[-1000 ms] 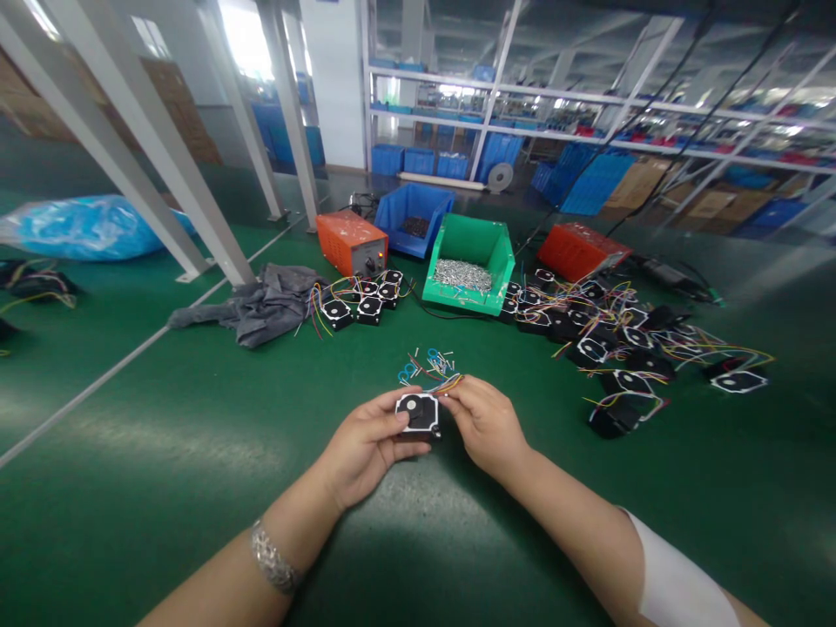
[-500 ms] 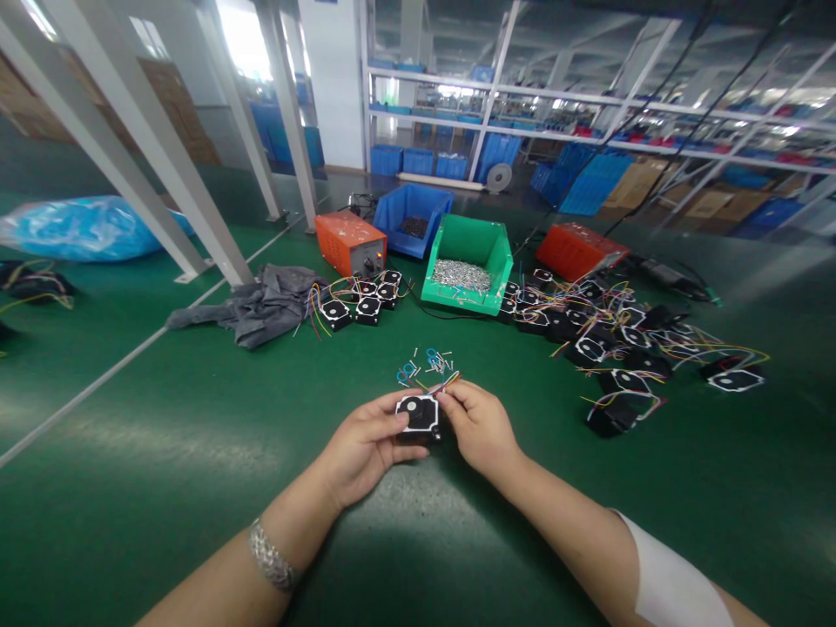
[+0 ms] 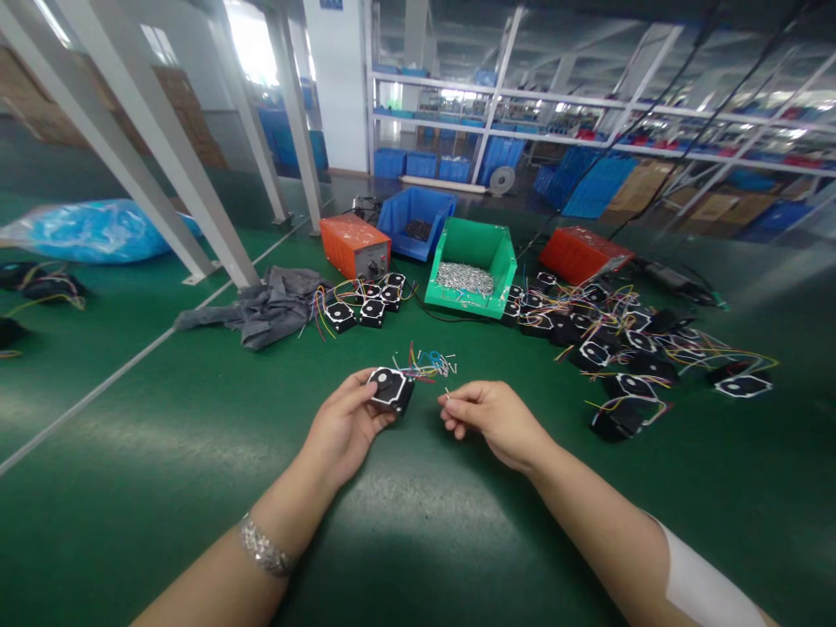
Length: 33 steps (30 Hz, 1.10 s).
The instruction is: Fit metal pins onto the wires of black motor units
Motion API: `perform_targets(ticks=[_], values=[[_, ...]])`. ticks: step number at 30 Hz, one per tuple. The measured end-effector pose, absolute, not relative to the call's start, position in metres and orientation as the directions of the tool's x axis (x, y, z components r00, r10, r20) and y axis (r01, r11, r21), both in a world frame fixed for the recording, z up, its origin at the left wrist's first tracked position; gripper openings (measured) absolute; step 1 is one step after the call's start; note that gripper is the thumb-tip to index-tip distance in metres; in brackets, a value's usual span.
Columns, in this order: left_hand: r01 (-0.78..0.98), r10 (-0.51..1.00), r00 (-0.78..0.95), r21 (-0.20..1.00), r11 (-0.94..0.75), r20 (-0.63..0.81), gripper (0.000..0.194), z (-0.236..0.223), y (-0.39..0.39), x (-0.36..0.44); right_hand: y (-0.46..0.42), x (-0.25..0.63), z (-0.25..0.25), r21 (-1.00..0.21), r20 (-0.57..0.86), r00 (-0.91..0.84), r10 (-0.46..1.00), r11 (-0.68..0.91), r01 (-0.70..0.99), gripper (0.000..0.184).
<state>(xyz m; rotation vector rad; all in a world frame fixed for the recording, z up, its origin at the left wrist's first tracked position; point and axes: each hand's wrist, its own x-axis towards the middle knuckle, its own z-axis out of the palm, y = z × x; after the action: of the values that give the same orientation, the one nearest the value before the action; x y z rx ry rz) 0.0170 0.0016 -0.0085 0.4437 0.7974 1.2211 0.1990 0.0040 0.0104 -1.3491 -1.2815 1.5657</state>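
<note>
The left hand (image 3: 346, 427) is clamped on a black unit (image 3: 392, 394) with a white edge, the thumb lying on its top face. The unit is held slightly tilted over the green surface (image 3: 392, 557), and its coloured wires (image 3: 422, 378) spread to the right. The right hand (image 3: 500, 422) is near, yet apart from the unit; its thumb and forefinger press together on a thin metal piece (image 3: 448, 394), too small for me to name exactly. Just beyond the hands I see loose pieces (image 3: 452, 367) and blue rings (image 3: 434, 356). Farther stands a green bin (image 3: 461, 301) with a silvery heap (image 3: 465, 279), and a blue bin (image 3: 400, 244) behind it to the left. Next come an orange box (image 3: 353, 248), several other units (image 3: 372, 312) before it, and a grey cloth (image 3: 280, 305). On the right, a larger group of units (image 3: 594, 353) lies before a second orange box (image 3: 584, 252).
</note>
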Motion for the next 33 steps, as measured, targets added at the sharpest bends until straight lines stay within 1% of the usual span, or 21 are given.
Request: perform_targets(ticks=[2,4,7,9,12,15,17,18,19,21,24,27,30,32,33], values=[[-0.677,0.938,0.079,0.672,0.298,-0.337,0.019,-0.007,0.004,0.015,0.006,0.201,0.01,-0.943,-0.319,-0.193,0.928,-0.331,-0.035,0.02],[-0.67,0.933,0.069,0.677,0.305,-0.353,0.021,-0.004,0.004,0.015,0.008,0.202,0.01,-0.927,-0.335,-0.162,0.928,-0.355,-0.118,0.023],[-0.579,0.942,0.131,0.748,0.325,-0.309,0.023,-0.002,-0.001,0.018,0.008,0.201,0.009,-0.932,-0.31,-0.131,0.942,-0.328,-0.154,0.024],[-0.499,0.94,0.198,0.796,0.342,-0.279,0.025,-0.002,-0.005,0.021,0.007,0.2,0.01,-0.957,-0.248,-0.084,0.965,-0.257,-0.131,0.022],[-0.431,0.923,0.281,0.825,0.365,-0.262,0.03,-0.002,-0.011,0.026,0.002,0.198,0.012,-0.996,-0.088,0.0,0.996,-0.088,-0.027,0.016],[-0.419,0.912,0.327,0.827,0.376,-0.249,0.032,-0.003,-0.013,0.028,-0.004,0.196,0.017,-0.982,0.017,-0.071,0.997,0.03,0.188,0.007],[-0.417,0.908,0.341,0.827,0.377,-0.243,0.031,-0.002,-0.013,0.029,-0.008,0.193,0.019,-0.914,0.087,-0.151,0.985,0.139,0.381,0.004],[-0.416,0.908,0.344,0.829,0.374,-0.238,0.031,-0.002,-0.013,0.029,-0.011,0.192,0.021,-0.859,0.139,-0.185,0.973,0.211,0.466,0.006],[-0.416,0.909,0.344,0.831,0.371,-0.234,0.031,-0.002,-0.013,0.028,-0.013,0.19,0.022,-0.798,0.199,-0.213,0.956,0.285,0.532,0.009],[-0.412,0.91,0.345,0.834,0.367,-0.229,0.031,-0.002,-0.014,0.028,-0.016,0.188,0.023,-0.689,0.32,-0.257,0.912,0.41,0.597,0.013],[-0.407,0.908,0.349,0.836,0.368,-0.23,0.03,-0.002,-0.014,0.028,-0.017,0.186,0.021,-0.583,0.444,-0.29,0.848,0.519,0.625,0.013],[-0.412,0.907,0.356,0.833,0.368,-0.225,0.031,-0.003,-0.015,0.028,-0.016,0.187,0.015,-0.467,0.52,-0.353,0.777,0.605,0.645,0.015],[-0.42,0.905,0.361,0.828,0.371,-0.223,0.031,-0.004,-0.015,0.029,-0.016,0.188,0.009,-0.341,0.583,-0.442,0.682,0.699,0.629,0.018],[-0.435,0.907,0.354,0.819,0.374,-0.227,0.031,-0.004,-0.015,0.03,-0.017,0.187,0.008,-0.332,0.593,-0.466,0.657,0.726,0.602,0.02],[-0.446,0.91,0.343,0.812,0.376,-0.234,0.03,-0.004,-0.016,0.03,-0.018,0.185,0.008,-0.362,0.584,-0.46,0.669,0.722,0.59,0.021]])
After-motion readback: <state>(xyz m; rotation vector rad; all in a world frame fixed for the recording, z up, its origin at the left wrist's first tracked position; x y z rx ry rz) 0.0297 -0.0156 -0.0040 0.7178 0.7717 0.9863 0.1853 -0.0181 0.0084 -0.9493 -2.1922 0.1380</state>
